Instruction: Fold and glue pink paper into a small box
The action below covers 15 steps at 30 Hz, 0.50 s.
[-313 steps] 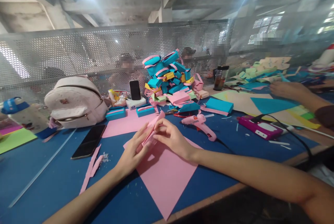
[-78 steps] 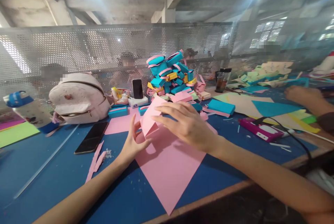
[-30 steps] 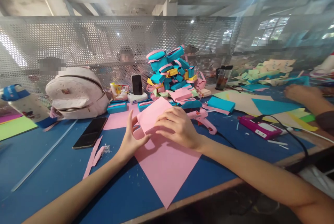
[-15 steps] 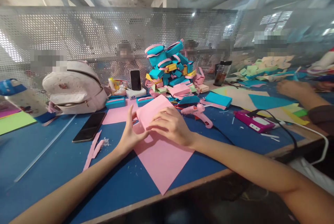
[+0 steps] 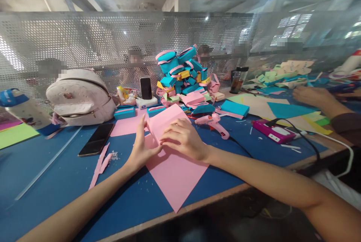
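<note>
Two hands work one pink sheet (image 5: pixel 175 174) on the desk (image 5: pixel 56 181). Your left hand (image 5: pixel 141 148), fingers open, braces the raised fold (image 5: pixel 165 121) from its left edge; your right hand (image 5: pixel 183 140) presses flat on it, grasping nothing. If the left slips, the crease may skew.

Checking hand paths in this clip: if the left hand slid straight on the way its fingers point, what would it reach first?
The left hand points away from the person, beside the folded pink paper. Going on, it would probably meet the teal box at the foot of the pile, though depth is hard to judge.
</note>
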### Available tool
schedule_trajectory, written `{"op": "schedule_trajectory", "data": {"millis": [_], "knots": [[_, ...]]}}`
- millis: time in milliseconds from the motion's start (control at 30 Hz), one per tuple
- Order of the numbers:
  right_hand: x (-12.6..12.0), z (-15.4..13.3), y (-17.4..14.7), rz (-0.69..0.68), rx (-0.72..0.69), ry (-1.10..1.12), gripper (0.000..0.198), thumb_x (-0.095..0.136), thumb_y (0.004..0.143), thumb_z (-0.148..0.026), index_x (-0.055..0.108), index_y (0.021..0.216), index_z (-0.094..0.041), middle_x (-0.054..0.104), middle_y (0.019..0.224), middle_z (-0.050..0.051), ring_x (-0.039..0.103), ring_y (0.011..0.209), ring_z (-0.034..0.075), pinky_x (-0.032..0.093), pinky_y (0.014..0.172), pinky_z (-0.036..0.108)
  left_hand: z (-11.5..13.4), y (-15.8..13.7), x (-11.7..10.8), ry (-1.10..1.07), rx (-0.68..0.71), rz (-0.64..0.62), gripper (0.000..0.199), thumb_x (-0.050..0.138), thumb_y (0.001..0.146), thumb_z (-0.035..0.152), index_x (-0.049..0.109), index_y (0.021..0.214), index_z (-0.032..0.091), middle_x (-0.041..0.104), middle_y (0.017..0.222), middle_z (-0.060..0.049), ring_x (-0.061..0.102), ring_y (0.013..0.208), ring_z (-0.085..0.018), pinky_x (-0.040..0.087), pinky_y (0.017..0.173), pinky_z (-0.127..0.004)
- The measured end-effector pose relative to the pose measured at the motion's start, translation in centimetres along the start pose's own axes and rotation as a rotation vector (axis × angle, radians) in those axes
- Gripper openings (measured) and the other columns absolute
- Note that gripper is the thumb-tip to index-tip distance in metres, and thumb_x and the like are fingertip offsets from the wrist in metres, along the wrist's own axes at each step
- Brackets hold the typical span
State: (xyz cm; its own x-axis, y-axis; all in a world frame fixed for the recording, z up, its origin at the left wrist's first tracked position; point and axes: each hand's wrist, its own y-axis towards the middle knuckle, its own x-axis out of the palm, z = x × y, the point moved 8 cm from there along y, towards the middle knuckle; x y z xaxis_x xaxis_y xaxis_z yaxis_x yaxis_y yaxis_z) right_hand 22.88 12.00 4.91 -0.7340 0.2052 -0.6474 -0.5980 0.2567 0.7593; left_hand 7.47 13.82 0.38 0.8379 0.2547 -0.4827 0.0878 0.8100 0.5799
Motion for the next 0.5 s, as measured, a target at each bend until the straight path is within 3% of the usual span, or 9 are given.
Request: {"op": "schedule_trajectory", "data": {"millis": [500], "knots": [[-0.49,0.36,-0.01,0.059,0.009,0.028,0.013,0.064,0.091,-0.034,0.071,0.089,-0.023,0.073,0.09,0.001,0.055,0.092,0.021,0.039,0.083,0.036,0.08,0.02,0.17,-0.057,-0.031,-0.019,0.112,0.08,0.068,0.033,0.008,0.153,0.031,0.044,0.141,-0.012,0.042,0.132,-0.032,0.03,0.113,-0.053]]}}
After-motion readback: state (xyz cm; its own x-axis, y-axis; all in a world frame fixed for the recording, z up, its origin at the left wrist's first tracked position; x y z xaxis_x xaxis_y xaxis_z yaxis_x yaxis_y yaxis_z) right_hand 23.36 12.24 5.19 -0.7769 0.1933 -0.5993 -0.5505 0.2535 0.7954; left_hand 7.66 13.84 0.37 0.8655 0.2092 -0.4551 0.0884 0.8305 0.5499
